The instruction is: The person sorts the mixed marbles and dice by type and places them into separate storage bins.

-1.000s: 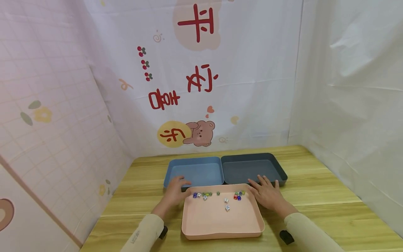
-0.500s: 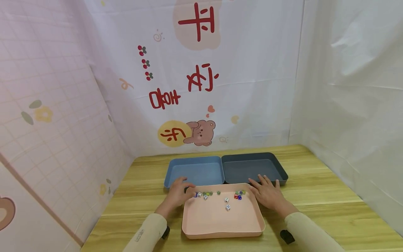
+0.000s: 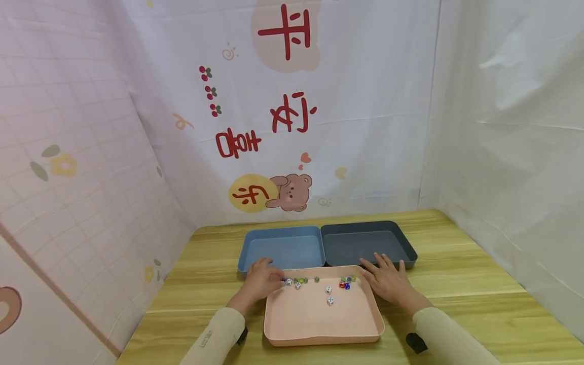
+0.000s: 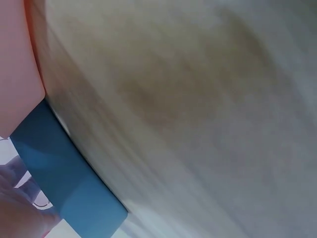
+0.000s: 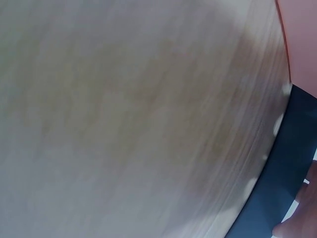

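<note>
At the far left corner of the pink tray, my left hand has bent fingers over a dark blue die. Those fingers hide most of the die, so whether they pinch it cannot be seen. Beside it lie white dice and several small greenish glass marbles. My right hand rests at the tray's far right corner, fingers spread and holding nothing. Near it are a red die, a blue die and some marbles. Two more white dice sit toward the middle.
Behind the pink tray a blue tray and a dark grey tray stand side by side. All three are on a wood-grain table. Printed white cloth hangs around the back and sides.
My left hand has shifted slightly right over the corner, and its fingers have drawn in and now cover most of the dark blue die. The right hand stays put.
</note>
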`<state>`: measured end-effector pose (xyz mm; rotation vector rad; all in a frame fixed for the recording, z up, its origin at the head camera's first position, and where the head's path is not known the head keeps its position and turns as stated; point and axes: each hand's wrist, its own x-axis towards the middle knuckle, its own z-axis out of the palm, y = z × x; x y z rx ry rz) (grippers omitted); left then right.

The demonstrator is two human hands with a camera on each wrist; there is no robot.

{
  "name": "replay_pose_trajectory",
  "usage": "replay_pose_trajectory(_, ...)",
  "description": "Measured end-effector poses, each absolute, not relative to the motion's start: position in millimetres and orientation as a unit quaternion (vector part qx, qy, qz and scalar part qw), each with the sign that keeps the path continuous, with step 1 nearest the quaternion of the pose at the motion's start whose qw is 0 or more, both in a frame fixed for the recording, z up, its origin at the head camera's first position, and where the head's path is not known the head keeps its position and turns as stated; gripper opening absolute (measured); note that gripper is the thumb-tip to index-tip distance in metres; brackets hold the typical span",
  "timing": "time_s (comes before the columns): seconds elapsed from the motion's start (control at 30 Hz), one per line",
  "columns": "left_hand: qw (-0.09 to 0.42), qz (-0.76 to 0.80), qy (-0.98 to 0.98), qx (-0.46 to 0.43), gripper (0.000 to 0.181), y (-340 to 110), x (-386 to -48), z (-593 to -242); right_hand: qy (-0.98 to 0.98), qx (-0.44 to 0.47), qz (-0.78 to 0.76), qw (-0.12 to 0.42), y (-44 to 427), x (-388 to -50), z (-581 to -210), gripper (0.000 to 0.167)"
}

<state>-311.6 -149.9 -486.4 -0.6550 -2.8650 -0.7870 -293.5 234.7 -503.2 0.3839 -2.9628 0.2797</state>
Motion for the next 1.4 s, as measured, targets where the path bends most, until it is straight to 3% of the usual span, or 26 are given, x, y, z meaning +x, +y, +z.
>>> replay_pose_trajectory(0.3,0.041,-0.215,-0.952,-0.215,0.008,-144.3,-312.9,-484.1,-0.984,0.132,0.084,0.087,234.4,-293.0,-500.3,0.051)
replay_pose_trajectory(0.7,0.024,-0.222,-0.951,-0.212,0.004,-145.1,-314.3,-483.4,-0.962,0.167,0.062,0.207,240.1,-295.8,-501.3,0.035)
replay_pose_trajectory(1.4,0.026,-0.219,-0.959,-0.177,0.009,-142.6,-316.4,-485.5,-0.953,0.183,0.09,0.224,237.4,-296.7,-502.5,0.028)
